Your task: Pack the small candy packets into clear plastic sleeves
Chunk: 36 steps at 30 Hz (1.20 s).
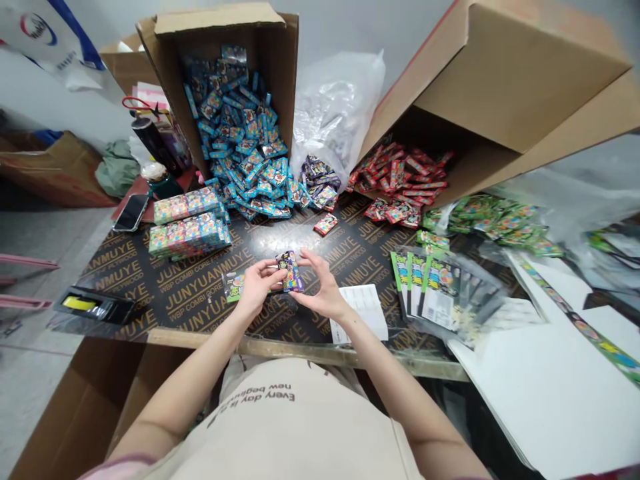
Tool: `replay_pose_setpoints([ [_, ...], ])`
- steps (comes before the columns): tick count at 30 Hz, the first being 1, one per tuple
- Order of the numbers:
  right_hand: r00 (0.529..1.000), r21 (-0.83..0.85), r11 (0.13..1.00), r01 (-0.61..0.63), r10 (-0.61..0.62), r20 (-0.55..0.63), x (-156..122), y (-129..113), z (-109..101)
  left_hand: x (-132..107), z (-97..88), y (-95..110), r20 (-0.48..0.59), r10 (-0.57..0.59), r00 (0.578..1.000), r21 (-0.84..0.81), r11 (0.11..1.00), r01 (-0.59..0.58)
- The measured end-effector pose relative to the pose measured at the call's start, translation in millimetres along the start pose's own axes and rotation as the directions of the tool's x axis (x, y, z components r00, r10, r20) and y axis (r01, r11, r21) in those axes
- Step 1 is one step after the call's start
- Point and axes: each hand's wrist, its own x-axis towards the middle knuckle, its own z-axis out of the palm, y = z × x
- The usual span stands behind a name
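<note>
My left hand (pixel 260 283) pinches a small purple printed box (pixel 289 272) above the dark table, with its thumb across the front. On the box's other side, my right hand (pixel 323 287) curves round it, thumb at the lower edge and index finger near the upper corner. Just under the left hand lies a clear bag with a green printed header (pixel 233 287). A white printed sheet (pixel 361 313) lies below the right hand. Beyond the hands, a single red box (pixel 325 224) rests on the table, near a small heap of purple boxes (pixel 320 180).
Blue boxes spill from a tipped carton (pixel 293 80) at the back; red ones (pixel 400 173) lie in another at right. Green packets (pixel 500 220) and header bags (pixel 425 287) lie to the right. Wrapped stacks (pixel 190 230), a phone (pixel 131 212) and a black tape dispenser (pixel 95 305) sit left.
</note>
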Motion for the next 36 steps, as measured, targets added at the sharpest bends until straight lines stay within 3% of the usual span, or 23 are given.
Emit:
replay_pose_setpoints([
  [2,0.996,-0.118,0.99,0.081,-0.076,0.045,3.2,-4.3,-1.9,-2.1,0.5,0.0,0.076,-0.002,0.997,0.015,1.0,0.001],
  [5,0.981,-0.124,0.978,0.167,-0.152,0.12,4.8,-4.1,-1.1,-2.8,-1.6,-0.1,0.208,-0.086,0.974,-0.014,0.996,0.091],
  [10,0.993,-0.006,0.995,0.104,-0.104,0.049,0.4,-1.4,3.6,0.4,-9.5,-4.1,0.437,-0.254,0.863,-0.185,0.914,0.362],
  [13,0.996,0.067,0.996,0.053,-0.057,0.062,-1.3,-3.8,8.9,1.8,-9.4,-10.3,0.475,-0.241,0.846,-0.179,0.915,0.361],
  [15,0.999,0.081,0.997,0.019,-0.023,0.044,-1.3,-2.1,9.8,4.9,-10.7,-12.8,0.406,-0.197,0.892,-0.115,0.958,0.264],
  [17,1.0,0.012,1.0,-0.001,0.001,-0.013,-0.7,6.3,6.2,11.5,-17.3,-13.2,0.269,-0.065,0.961,0.068,0.997,0.048],
  [18,0.999,-0.057,0.998,-0.011,0.008,-0.047,-0.3,13.1,2.9,16.0,-22.9,-13.2,0.216,0.042,0.976,0.228,0.969,-0.092],
  [19,0.997,-0.138,0.99,-0.023,0.013,-0.07,0.0,21.3,-0.8,20.8,-29.5,-13.4,0.201,0.151,0.968,0.416,0.881,-0.224],
  [21,0.998,-0.287,0.957,-0.047,0.034,-0.049,0.1,39.1,-7.7,30.0,-43.4,-15.7,0.301,0.261,0.917,0.741,0.541,-0.397],
  [23,0.997,-0.392,0.919,-0.043,0.068,0.049,-1.0,53.9,-11.6,36.6,-54.3,-20.5,0.419,0.215,0.882,0.868,0.189,-0.458],
  [25,0.986,-0.472,0.881,-0.028,0.102,0.132,-3.4,61.8,-12.2,39.8,-60.5,-25.6,0.47,0.169,0.866,0.878,0.009,-0.478],
  [27,0.977,-0.523,0.852,-0.035,0.14,0.163,-6.5,62.8,-11.1,40.3,-63.4,-28.8,0.497,0.194,0.846,0.864,-0.018,-0.504],
  [29,0.964,-0.498,0.866,-0.042,0.165,0.207,-8.9,60.1,-9.8,39.3,-64.8,-29.5,0.523,0.234,0.82,0.841,0.018,-0.541],
  [34,0.906,-0.194,0.981,0.025,0.059,0.418,-7.6,58.9,-10.3,36.0,-65.3,-26.7,0.604,0.204,0.77,0.765,0.122,-0.632],
  [36,0.914,-0.158,0.986,0.047,0.021,0.405,-7.1,60.0,-9.9,35.7,-64.7,-24.5,0.612,0.208,0.763,0.751,0.15,-0.643],
])
